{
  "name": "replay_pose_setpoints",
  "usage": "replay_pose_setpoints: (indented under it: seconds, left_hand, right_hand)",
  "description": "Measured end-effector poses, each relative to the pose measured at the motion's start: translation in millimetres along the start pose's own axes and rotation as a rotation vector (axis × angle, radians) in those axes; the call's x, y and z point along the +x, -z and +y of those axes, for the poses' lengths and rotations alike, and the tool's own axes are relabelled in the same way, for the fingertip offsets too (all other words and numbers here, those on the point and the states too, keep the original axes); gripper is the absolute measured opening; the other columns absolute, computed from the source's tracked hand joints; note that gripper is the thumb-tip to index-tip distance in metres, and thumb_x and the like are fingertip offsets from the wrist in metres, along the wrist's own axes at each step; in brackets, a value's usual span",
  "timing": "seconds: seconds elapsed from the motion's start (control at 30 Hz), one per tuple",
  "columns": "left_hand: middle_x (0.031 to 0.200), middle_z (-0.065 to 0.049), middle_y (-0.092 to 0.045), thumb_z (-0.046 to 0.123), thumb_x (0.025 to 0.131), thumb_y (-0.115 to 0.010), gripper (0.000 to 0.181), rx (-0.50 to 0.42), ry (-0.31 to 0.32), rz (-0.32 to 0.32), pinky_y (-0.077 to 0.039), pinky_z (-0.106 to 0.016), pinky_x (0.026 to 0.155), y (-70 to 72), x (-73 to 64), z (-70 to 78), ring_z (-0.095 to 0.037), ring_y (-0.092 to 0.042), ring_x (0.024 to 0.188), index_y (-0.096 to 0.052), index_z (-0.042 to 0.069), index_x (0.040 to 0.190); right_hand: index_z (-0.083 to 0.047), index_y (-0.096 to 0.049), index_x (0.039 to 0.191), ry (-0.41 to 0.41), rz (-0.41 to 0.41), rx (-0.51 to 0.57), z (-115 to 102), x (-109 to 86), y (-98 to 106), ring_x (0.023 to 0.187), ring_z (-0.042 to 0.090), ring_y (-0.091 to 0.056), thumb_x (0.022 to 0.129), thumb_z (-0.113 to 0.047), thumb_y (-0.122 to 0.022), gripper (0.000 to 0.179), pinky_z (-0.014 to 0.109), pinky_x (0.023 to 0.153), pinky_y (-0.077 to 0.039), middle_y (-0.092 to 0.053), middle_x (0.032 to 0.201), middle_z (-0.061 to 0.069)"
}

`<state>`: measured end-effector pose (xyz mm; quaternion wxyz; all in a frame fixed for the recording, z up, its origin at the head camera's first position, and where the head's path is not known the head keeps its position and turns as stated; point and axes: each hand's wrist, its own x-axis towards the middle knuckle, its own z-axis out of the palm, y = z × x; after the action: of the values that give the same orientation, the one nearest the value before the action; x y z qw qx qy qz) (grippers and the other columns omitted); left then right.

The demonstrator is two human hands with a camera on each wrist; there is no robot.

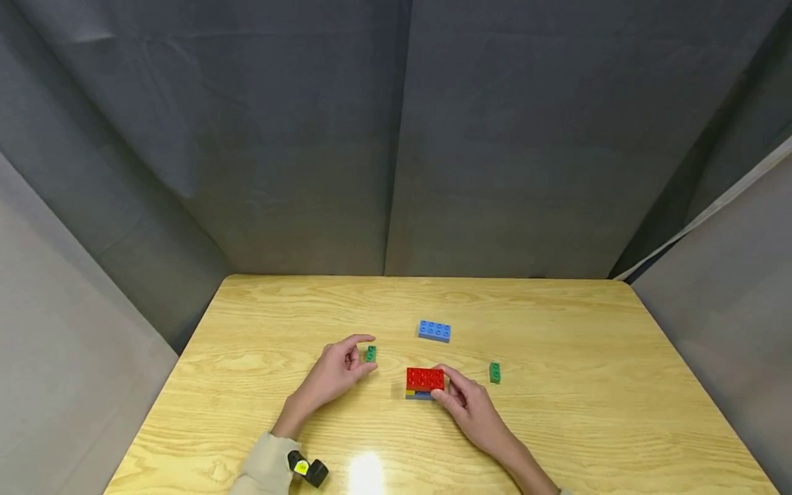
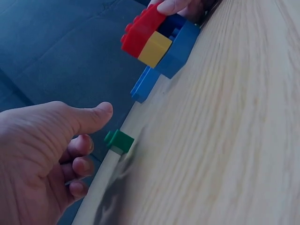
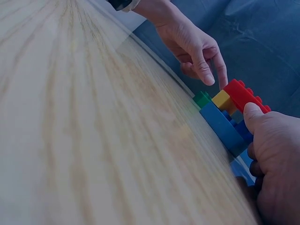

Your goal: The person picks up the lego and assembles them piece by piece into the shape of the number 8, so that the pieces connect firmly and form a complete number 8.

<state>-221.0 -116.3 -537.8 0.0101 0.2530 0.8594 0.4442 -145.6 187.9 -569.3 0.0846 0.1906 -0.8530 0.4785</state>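
Left hand [image 1: 337,368]: released, as I read my feeds; thumb and index finger stand apart on either side of the left green brick [image 1: 370,353], and I see no contact with it.
Right hand [image 1: 471,405]: grasping; I have its fingers and thumb on the right end of the stack [image 1: 424,383], the thumb at the near side of the red brick [image 2: 143,30].
Stack: near the middle of the surface [image 1: 588,412], red on top, the yellow brick [image 2: 154,49] under its left end, the lower blue brick [image 2: 178,56] at the bottom; right of the yellow I can make out a gap. Whether the stack is slightly lifted, I cannot tell.
Left green brick: on the surface, left of the stack and a little farther off.
Far blue brick [image 1: 435,331]: lying loose beyond the stack, studs up.
Right green brick [image 1: 495,372]: loose too, to the right of the right hand.
Step in hand: I take it to be picking up the left green brick while the right hand minds the stack.
Next move: it calls, I think, for my left fingers to close on that small brick's sides without nudging it, with the right grasp steady.
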Motion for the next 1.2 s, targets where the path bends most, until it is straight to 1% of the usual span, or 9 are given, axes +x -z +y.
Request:
replay_pose_setpoints:
  seconds: [0.13,0.2,0.27,0.4,0.6,0.7,0.87,1.03,1.2]
  left_hand:
    - [0.073,0.006,-0.057,0.021,0.093,-0.082,0.063,0.025,0.016,0.011,-0.050,-0.025,0.065,-2.4,1.6,-6.8,-0.005,-0.048,0.061,-0.056,0.006,0.148]
    - [0.076,0.005,-0.057,0.021,0.093,-0.082,0.065,0.036,0.025,0.010,-0.049,-0.024,0.063,-3.5,1.3,-9.9,-0.006,-0.047,0.061,-0.054,0.006,0.150]
    - [0.078,0.004,-0.057,0.022,0.093,-0.082,0.064,0.049,0.043,0.005,-0.046,-0.024,0.062,-4.7,0.6,-12.3,-0.006,-0.046,0.062,-0.055,0.006,0.149]
    - [0.083,0.003,-0.057,0.023,0.094,-0.081,0.062,0.059,0.072,-0.005,-0.041,-0.024,0.060,-4.8,-0.9,-15.1,-0.006,-0.044,0.064,-0.056,0.007,0.148]
    - [0.084,0.003,-0.056,0.024,0.095,-0.079,0.062,0.097,0.047,0.007,-0.039,-0.025,0.061,-7.2,2.3,-19.1,-0.008,-0.044,0.067,-0.055,0.008,0.150]
    - [0.083,0.005,-0.055,0.027,0.095,-0.079,0.063,0.154,0.036,0.009,-0.038,-0.025,0.063,-9.9,5.0,-21.7,-0.007,-0.044,0.069,-0.055,0.011,0.151]
    - [0.081,0.008,-0.052,0.029,0.094,-0.080,0.058,0.244,0.005,0.017,-0.035,-0.025,0.061,-16.8,8.0,-24.0,-0.008,-0.042,0.070,-0.061,0.013,0.147]
    - [0.079,0.009,-0.050,0.030,0.093,-0.081,0.050,0.258,0.017,0.032,-0.034,-0.025,0.061,-20.1,8.5,-21.4,-0.009,-0.043,0.071,-0.068,0.015,0.138]
    - [0.078,0.008,-0.050,0.030,0.093,-0.081,0.044,0.252,0.017,0.037,-0.034,-0.025,0.061,-20.3,7.7,-18.9,-0.010,-0.043,0.071,-0.070,0.016,0.133]
  right_hand:
    - [-0.030,-0.063,0.135,-0.014,0.007,-0.006,1,-1.6,2,0.058,-0.002,-0.033,0.102,-0.026,-0.069,0.034,0.018,0.054,-0.032,-0.043,0.069,-0.012]
    - [-0.030,-0.063,0.135,-0.026,0.005,-0.006,2,-2.3,2,0.058,-0.002,-0.034,0.103,-0.028,-0.069,0.033,0.018,0.054,-0.033,-0.043,0.069,-0.012]
    - [-0.031,-0.063,0.135,-0.038,0.004,-0.004,2,-2.5,2,0.058,-0.002,-0.034,0.103,-0.029,-0.069,0.033,0.018,0.054,-0.033,-0.043,0.069,-0.012]
    - [-0.031,-0.064,0.134,-0.035,-0.002,0.008,2,-0.8,0,0.057,-0.001,-0.034,0.103,-0.029,-0.069,0.031,0.018,0.054,-0.032,-0.043,0.069,-0.012]
    - [-0.031,-0.064,0.132,-0.032,0.007,0.008,3,1.4,1,0.057,-0.001,-0.034,0.103,-0.028,-0.069,0.030,0.018,0.053,-0.032,-0.043,0.068,-0.011]
    - [-0.031,-0.064,0.132,-0.028,0.012,-0.001,4,2.8,2,0.057,-0.001,-0.034,0.103,-0.028,-0.069,0.030,0.017,0.053,-0.032,-0.043,0.068,-0.012]
    - [-0.029,-0.064,0.132,-0.035,0.011,-0.001,3,3.3,3,0.058,-0.002,-0.034,0.102,-0.027,-0.069,0.030,0.017,0.053,-0.032,-0.043,0.069,-0.012]
    - [-0.028,-0.064,0.133,-0.037,0.010,-0.003,4,3.7,4,0.057,-0.002,-0.034,0.102,-0.028,-0.069,0.031,0.017,0.054,-0.032,-0.043,0.069,-0.012]
    - [-0.028,-0.064,0.133,-0.030,0.015,-0.007,6,3.6,4,0.057,-0.002,-0.033,0.102,-0.027,-0.069,0.031,0.017,0.054,-0.031,-0.043,0.069,-0.012]
